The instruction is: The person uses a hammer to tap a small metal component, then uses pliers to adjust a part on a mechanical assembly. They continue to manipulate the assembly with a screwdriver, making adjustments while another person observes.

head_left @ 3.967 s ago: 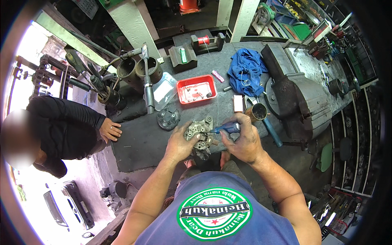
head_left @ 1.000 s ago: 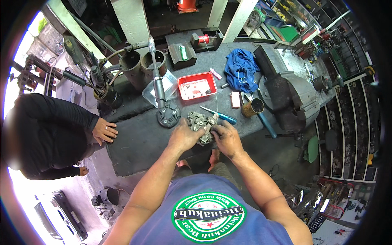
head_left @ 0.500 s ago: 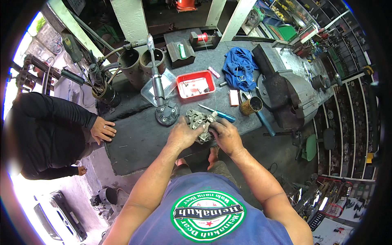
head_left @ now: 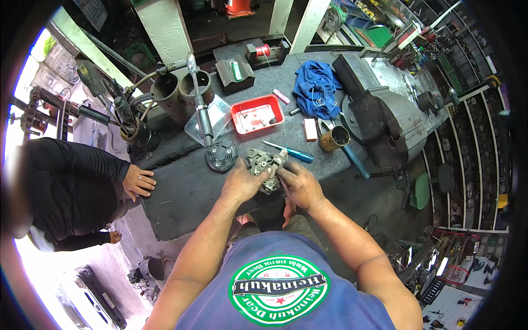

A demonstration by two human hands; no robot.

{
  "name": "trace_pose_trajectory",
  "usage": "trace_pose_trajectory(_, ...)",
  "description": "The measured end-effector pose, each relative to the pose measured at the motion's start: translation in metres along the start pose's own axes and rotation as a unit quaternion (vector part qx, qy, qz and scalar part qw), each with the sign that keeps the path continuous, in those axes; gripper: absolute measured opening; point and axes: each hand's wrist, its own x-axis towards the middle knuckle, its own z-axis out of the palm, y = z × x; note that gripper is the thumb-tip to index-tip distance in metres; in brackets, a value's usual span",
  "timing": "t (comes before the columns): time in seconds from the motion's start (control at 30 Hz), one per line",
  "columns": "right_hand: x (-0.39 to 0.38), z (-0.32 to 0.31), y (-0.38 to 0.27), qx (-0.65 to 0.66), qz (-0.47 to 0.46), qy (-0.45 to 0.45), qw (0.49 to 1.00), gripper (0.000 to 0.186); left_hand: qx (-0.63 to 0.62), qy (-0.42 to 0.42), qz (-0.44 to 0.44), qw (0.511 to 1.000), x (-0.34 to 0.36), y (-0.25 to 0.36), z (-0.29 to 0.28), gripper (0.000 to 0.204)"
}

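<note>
Both my hands are on a grey metal alternator (head_left: 262, 164) at the front edge of the workbench. My left hand (head_left: 240, 181) grips its left side, with the thumb lying over the top. On the other side, my right hand (head_left: 300, 186) has its fingers bent and pressed against the housing; whether they also pinch a small part is hidden. Just beyond the alternator lies a screwdriver (head_left: 300, 155) with a blue handle. A black, round, slotted cover (head_left: 221, 157) rests to the left of it.
Beyond are a red tray (head_left: 235, 122) with small parts, a blue cloth (head_left: 308, 91) and a rusty can (head_left: 333, 141). A large vise (head_left: 379, 124) stands right, near a blue-handled tool (head_left: 356, 162). Another person's hand (head_left: 138, 182) rests on the bench's left edge.
The whole view has shifted slightly, moving the bench things a little left in the picture. Both my hands stay on the alternator, with only small finger movement on the right.
</note>
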Motion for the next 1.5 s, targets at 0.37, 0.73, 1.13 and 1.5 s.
trace_pose_trajectory(0.37, 0.022, -0.014, 0.014, 0.048, -0.026, -0.046, 0.997, 0.020, 0.006, -0.007, -0.015, 1.000, -0.003, 0.001, -0.001, 0.105)
trace_pose_trajectory(0.73, 0.019, -0.004, 0.008, 0.023, 0.031, -0.019, 0.999, 0.018, 0.010, 0.005, -0.016, 1.000, 0.000, -0.002, 0.006, 0.103)
trace_pose_trajectory(1.13, 0.018, 0.003, 0.018, 0.017, -0.046, 0.030, 0.998, 0.020, -0.005, 0.010, -0.008, 1.000, 0.000, -0.005, 0.008, 0.104)
trace_pose_trajectory(1.5, 0.013, 0.005, 0.022, 0.051, -0.082, 0.063, 0.993, 0.022, 0.003, 0.002, -0.029, 1.000, -0.002, 0.000, 0.004, 0.108)
